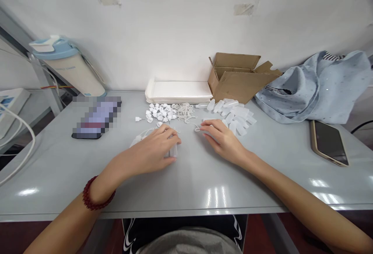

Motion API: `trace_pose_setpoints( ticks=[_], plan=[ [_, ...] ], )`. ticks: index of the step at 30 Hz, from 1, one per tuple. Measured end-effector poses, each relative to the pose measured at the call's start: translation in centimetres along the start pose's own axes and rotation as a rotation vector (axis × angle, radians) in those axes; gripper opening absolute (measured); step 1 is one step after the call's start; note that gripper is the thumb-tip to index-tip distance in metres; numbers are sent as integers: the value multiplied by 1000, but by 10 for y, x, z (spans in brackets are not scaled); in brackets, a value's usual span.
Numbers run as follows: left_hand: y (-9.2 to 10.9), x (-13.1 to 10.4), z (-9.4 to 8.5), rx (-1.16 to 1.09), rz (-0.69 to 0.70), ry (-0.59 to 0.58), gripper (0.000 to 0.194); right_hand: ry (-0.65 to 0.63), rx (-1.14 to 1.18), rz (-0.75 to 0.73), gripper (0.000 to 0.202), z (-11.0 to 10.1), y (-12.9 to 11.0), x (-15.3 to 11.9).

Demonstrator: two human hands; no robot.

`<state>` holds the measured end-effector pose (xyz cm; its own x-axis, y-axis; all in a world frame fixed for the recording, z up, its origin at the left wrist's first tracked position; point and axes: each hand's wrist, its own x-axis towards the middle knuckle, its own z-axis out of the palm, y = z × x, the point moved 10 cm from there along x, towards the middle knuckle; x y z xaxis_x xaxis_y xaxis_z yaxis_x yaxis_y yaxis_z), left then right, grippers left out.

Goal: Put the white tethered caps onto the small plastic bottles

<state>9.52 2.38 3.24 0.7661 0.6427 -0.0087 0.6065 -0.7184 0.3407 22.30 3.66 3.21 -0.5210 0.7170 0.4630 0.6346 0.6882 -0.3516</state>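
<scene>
Fingers of the left hand (159, 147) curve over a translucent piece (173, 151) on the table, thumb and fingertips spread apart on either side of it. The right hand (223, 139) has its index fingertip at a small white cord loop (197, 129), its thumb slightly apart beneath. The fingers hide much, so I cannot tell whether either hand grips or only touches.

White cords also show behind the left knuckles. Just beyond the hands lie a heap of small white caps (163, 111) and, beside it, a tangle of pale cords (184, 112); a spread of translucent sleeves (240, 125) sits behind the right hand.

Past these, a white flat stack (180, 90) lies near the wall, next to an open cardboard box (236, 84). To the right are a light blue cloth bag (323, 90) and a dark-screened phone (330, 143); to the left, a pixelated phone (96, 119) and a blue-lidded bottle (72, 67). A dark red beaded bracelet (99, 195) circles the left wrist above the grey table (186, 191).
</scene>
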Motion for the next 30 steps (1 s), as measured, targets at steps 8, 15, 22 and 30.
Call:
trace_pose_setpoints(
  ticks=[8,15,22,30],
  plan=[
    [-2,-1,3,1,-11,-48,27,-25,-26,-34,22,6,-5,-2],
    [-4,-2,3,-35,-11,-35,29,-27,-25,-25,22,6,-5,-2],
    [-5,-3,4,2,-10,-38,32,-31,-40,-42,21,6,-7,-2],
    [-6,-3,5,19,-7,-47,30,-40,-38,-36,20,6,-6,-2]
  ],
)
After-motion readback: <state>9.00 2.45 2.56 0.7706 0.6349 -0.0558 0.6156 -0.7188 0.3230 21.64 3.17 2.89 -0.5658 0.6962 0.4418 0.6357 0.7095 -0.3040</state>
